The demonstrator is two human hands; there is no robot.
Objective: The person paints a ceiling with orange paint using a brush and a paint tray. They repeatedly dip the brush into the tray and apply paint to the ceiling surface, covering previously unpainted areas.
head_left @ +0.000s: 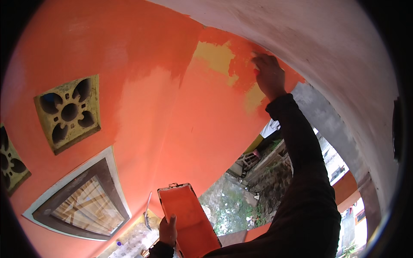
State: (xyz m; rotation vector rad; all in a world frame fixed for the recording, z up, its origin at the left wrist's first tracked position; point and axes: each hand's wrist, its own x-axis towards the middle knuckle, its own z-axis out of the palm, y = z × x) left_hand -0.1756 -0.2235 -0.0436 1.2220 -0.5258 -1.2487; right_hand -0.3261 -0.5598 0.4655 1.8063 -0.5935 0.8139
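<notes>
Two yellow patterned vent blocks, 9 o'clock; one brown-framed curtained window, 8 o'clock; one orange-coated rectangular tray, 6 o'clock, gripped by left hand; right hand, 2 o'clock, at orange wall, grip closed round small red thing, mostly hidden; pale ceiling edge just beside; open yard past wall edge, 5 o'clock

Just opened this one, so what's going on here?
A person's left hand holds a rectangular tray, orange inside, low in the view. The right hand is raised to the upper part of an orange wall, just below the pale ceiling; what it grips is too blurred to tell. Yellow patches show through the orange near that hand.
</notes>
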